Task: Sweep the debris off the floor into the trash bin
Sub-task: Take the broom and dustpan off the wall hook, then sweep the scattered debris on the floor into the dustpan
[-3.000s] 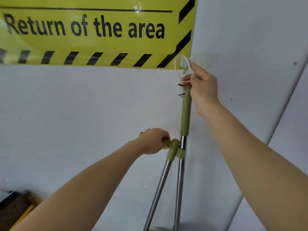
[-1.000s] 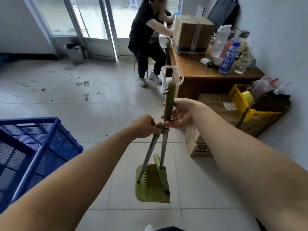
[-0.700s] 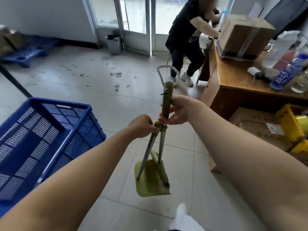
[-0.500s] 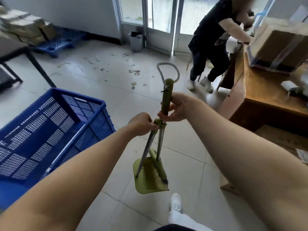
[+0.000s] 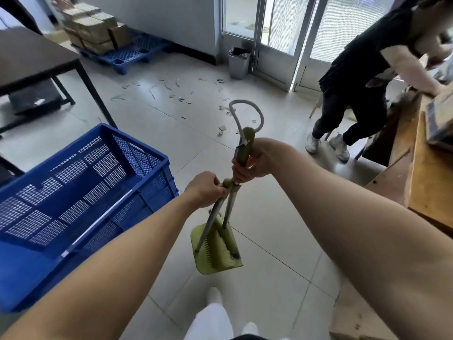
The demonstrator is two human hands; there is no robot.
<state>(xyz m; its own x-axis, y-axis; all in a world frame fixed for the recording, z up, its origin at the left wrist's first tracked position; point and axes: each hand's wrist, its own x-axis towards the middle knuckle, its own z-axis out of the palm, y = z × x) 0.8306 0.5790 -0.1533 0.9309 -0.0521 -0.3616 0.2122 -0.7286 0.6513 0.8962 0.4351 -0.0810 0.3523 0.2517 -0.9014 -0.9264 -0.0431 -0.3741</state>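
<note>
Centre frame: left grip holds the dustpan handle, right grip wraps the broom handle. Debris litters the floor near the upper-centre trash bin.

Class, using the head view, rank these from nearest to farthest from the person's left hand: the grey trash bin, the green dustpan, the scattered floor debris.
1. The green dustpan, hanging just below the left hand.
2. The scattered debris, on the floor ahead.
3. The grey trash bin, beyond the debris, beside the door.
</note>
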